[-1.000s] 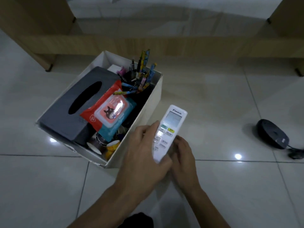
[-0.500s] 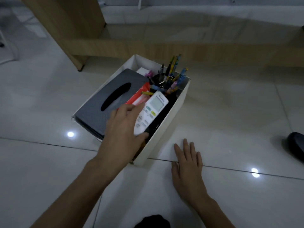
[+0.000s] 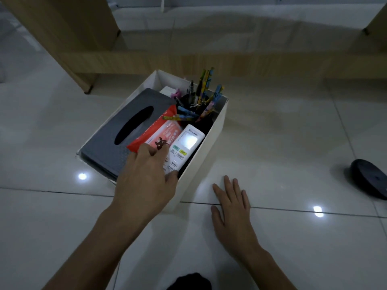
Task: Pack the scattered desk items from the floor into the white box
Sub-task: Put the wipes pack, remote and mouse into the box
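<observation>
The white box point(image 3: 211, 143) stands on the tiled floor. Inside it lie a grey tissue box point(image 3: 117, 141), a red wet-wipes pack point(image 3: 161, 130) and a dark cup of pens and pencils point(image 3: 201, 101). A white air-conditioner remote point(image 3: 187, 145) lies in the box along its right wall, screen up. My left hand point(image 3: 148, 181) reaches over the box's near corner and grips the remote's lower end, thumb at its bottom edge. My right hand point(image 3: 232, 208) rests flat on the floor just right of the box, fingers straight.
A black round device point(image 3: 368, 178) sits on the floor at the far right. A wooden desk leg point(image 3: 83, 59) and a low wooden rail point(image 3: 230, 63) run behind the box. A dark object point(image 3: 188, 282) shows at the bottom edge.
My left hand carried the remote from the floor beside the box into it and lowered it along the right wall. My right hand let go and settled flat on the floor.
</observation>
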